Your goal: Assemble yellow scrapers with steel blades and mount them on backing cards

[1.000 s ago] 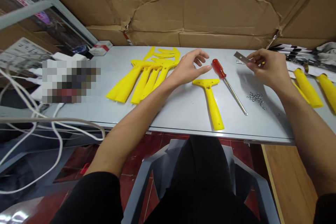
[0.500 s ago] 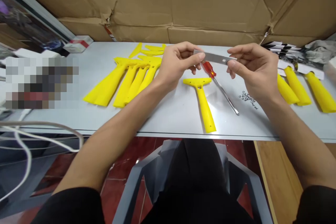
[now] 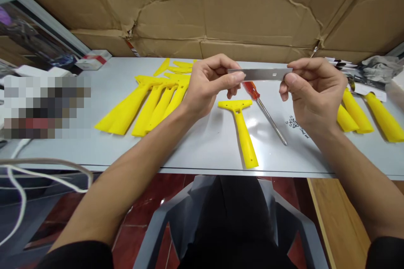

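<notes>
Above the far half of a glossy pale grey bench (image 3: 202,151), a thin, flat strip of grey metal (image 3: 259,74) with a small squarish hole was stretched between two bare hands. The left hand (image 3: 206,86) grasped one end, its thumb laid along the near face and its other fingers curled behind. The right hand (image 3: 317,88) pinched the opposite end between thumb and forefinger, close to the hole; its remaining fingers were bent loosely below. The strip lay nearly level, side to side, clear of the bench top.

Below it, a yellow plastic T-shaped handle (image 3: 243,132) lay flat, its crosspiece toward the back and its grip pointing to the near edge. Just to its right, a screwdriver with a translucent red handle and a silver shaft (image 3: 268,115) lay slantwise, its upper end partly covered by the strip. Near its tip was a small scattered heap of silver screws (image 3: 293,122), partly hidden by the right hand.

Beyond the left forearm, several more yellow plastic handles (image 3: 126,109) were bunched together, with flat yellow plastic pieces (image 3: 181,67) behind them. Other yellow plastic grips (image 3: 383,117) lay beside the right wrist. Creased brown cardboard (image 3: 252,17) stood along the back.
</notes>
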A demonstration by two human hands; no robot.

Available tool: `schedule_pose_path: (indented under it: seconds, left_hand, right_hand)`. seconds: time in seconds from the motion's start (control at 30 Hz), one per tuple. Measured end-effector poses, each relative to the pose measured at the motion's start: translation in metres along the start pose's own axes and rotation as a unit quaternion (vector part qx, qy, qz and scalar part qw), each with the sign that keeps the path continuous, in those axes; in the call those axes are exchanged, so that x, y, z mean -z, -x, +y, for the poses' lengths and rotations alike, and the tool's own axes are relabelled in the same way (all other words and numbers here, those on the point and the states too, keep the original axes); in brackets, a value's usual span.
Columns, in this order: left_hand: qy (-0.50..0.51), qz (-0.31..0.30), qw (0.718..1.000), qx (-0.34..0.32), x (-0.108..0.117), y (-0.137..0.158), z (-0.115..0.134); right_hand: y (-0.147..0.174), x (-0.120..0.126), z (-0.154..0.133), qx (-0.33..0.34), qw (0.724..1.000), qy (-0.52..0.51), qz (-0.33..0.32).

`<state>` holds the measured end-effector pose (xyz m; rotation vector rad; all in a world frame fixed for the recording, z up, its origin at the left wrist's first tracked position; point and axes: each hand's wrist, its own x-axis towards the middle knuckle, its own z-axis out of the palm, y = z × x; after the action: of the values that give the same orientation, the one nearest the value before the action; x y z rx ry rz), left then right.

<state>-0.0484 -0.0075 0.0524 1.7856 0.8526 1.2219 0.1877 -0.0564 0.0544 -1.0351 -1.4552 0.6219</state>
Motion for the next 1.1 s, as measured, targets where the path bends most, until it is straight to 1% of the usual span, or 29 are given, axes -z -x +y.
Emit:
schedule_pose_path:
  seconds: [0.07,0.17,0.23,0.27,0.33,0.43,0.53,0.73,0.83,0.97,1.03,1.1]
  left_hand:
    - [-0.003,-0.002,1.0,0.0,0.0013,0.0014,-0.0001]
    - [-0.005,-0.003,1.0,-0.018,0.0015,0.0023,0.001]
    - [-0.018,0.005,0.999,-0.027,0.0006,0.002,0.0031]
    - [-0.026,0.012,0.999,-0.029,0.0001,0.0018,0.0044]
    - [-0.034,0.027,0.998,-0.038,-0.0004,0.0012,0.0071]
    - [-0.018,0.037,0.997,-0.067,0.001,0.0007,0.0088]
    - [-0.01,0.037,0.996,-0.084,0.0037,0.0006,0.007]
    - [-0.049,0.047,0.996,-0.061,0.007,0.0001,0.0039]
    - [-0.068,0.052,0.995,-0.053,0.0073,-0.0008,0.0035]
    - [-0.068,0.062,0.994,-0.057,0.0066,-0.0017,0.0035]
    - [-0.063,0.066,0.994,-0.059,0.0065,-0.0014,0.0046]
    - [-0.055,0.066,0.994,-0.06,0.0068,-0.001,0.0063]
  right_hand:
    - [0.0027,-0.0014,-0.0025,-0.005,1.0,-0.011,0.0]
    - [0.0049,-0.0015,-0.0051,-0.017,1.0,-0.014,-0.004]
    - [0.0041,-0.0015,-0.0048,-0.006,0.999,-0.035,-0.002]
    - [0.003,-0.0018,-0.004,0.016,0.998,-0.055,0.0]
    - [0.0,-0.0031,-0.0016,0.087,0.992,-0.095,0.009]
    - [-0.004,-0.0062,0.0004,0.194,0.973,-0.119,0.046]
    - [-0.0049,-0.0082,-0.002,0.236,0.962,-0.107,0.086]
    - [-0.0041,-0.0091,-0.0034,0.268,0.955,-0.054,0.115]
    - [-0.0044,-0.0099,-0.0007,0.267,0.954,-0.038,0.129]
    - [-0.0041,-0.0101,-0.0007,0.265,0.953,0.0,0.147]
    - [-0.0032,-0.01,-0.0022,0.268,0.953,-0.004,0.141]
    - [-0.0017,-0.01,-0.0036,0.267,0.956,-0.021,0.121]
